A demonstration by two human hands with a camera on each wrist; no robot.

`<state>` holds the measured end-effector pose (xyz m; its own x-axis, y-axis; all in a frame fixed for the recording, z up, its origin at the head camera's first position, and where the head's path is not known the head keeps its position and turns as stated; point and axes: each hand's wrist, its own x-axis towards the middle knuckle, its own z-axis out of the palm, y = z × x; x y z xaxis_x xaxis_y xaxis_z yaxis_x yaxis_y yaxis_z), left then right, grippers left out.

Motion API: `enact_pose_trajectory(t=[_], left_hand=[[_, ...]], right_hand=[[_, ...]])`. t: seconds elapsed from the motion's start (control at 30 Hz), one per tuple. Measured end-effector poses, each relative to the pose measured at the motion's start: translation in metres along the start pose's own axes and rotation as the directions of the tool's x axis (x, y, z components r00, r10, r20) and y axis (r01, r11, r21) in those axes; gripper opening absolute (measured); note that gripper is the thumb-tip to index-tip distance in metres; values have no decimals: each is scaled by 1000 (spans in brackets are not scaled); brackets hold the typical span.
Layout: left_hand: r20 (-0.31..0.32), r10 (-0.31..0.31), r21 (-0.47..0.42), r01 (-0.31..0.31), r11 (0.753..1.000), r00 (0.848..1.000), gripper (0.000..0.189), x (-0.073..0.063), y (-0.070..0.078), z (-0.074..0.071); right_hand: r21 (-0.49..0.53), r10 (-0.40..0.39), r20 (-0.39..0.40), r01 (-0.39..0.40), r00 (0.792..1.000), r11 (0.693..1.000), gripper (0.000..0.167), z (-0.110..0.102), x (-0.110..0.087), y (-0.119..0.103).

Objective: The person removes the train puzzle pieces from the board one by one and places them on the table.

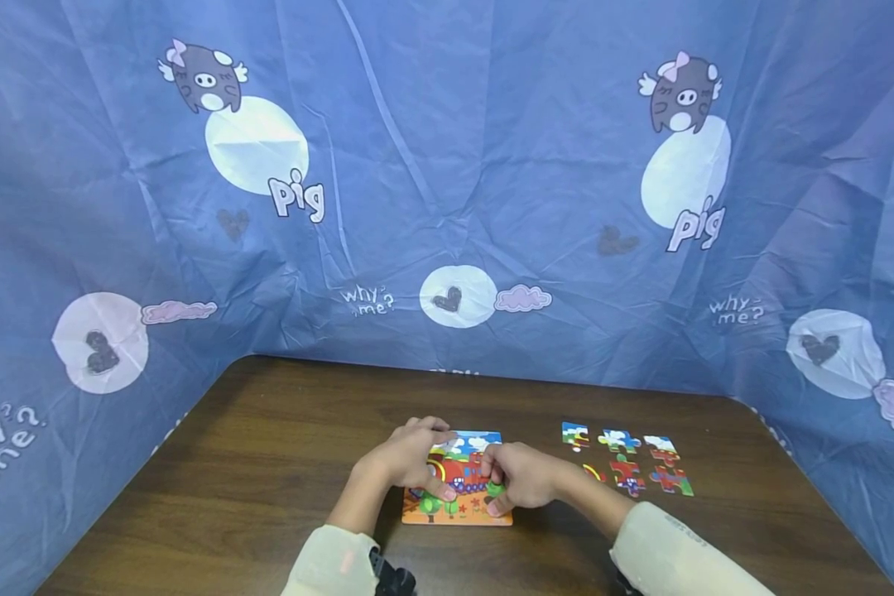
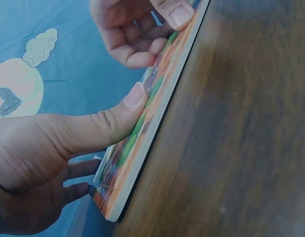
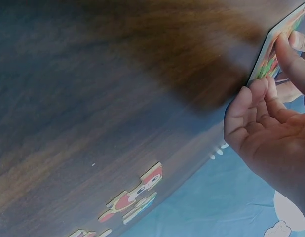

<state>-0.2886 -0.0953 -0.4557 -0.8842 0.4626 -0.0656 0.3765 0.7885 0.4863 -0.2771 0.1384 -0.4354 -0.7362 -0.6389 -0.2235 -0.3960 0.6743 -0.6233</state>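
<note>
"Well, we see the puzzle board (image 1: 458, 520) lying on the table (image 1: 290, 447) in front of the person, but why are both hands on it?"

"Take the left hand (image 1: 408, 457) first. Its grip is spread over the board's left side, thumb straight on the printed face, fingers reaching towards the far left edge. We would judge that it steadies the board, since a thin sheet like that could easily slide on a smooth top."

"And the right hand (image 1: 529, 476)?"

"Its thumb rests on the face near the lower right corner, while the other fingers curl in at the right side. We cannot tell whether that grip pinches a piece or only presses; the hand hides whatever is under it, even in the wrist views. With the hands set at opposite sides, the middle of the printed picture shows between them, which probably helps the person see the work."

"Then why do the loose pieces (image 1: 627, 476) lie off to the right?"

"They form two rows of three, well clear of the board, picture side up. We take the layout to be deliberate: set out like that, each piece can be read and picked up singly. That side also suits the right arm, though its forearm (image 1: 596, 499) partly hides the near row's left piece from us."

"And the blue cloth (image 1: 447, 124)?"

"It hangs behind the table, we suppose to screen off the surroundings."
</note>
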Motion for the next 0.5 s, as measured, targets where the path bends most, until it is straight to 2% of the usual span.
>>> enact_pose_trajectory(t=[0.5], left_hand=[[6, 6, 19, -6, 1000, 1000, 87, 1, 0, -1]], right_hand=[[22, -30, -26, 30, 999, 999, 37, 1, -2, 0]])
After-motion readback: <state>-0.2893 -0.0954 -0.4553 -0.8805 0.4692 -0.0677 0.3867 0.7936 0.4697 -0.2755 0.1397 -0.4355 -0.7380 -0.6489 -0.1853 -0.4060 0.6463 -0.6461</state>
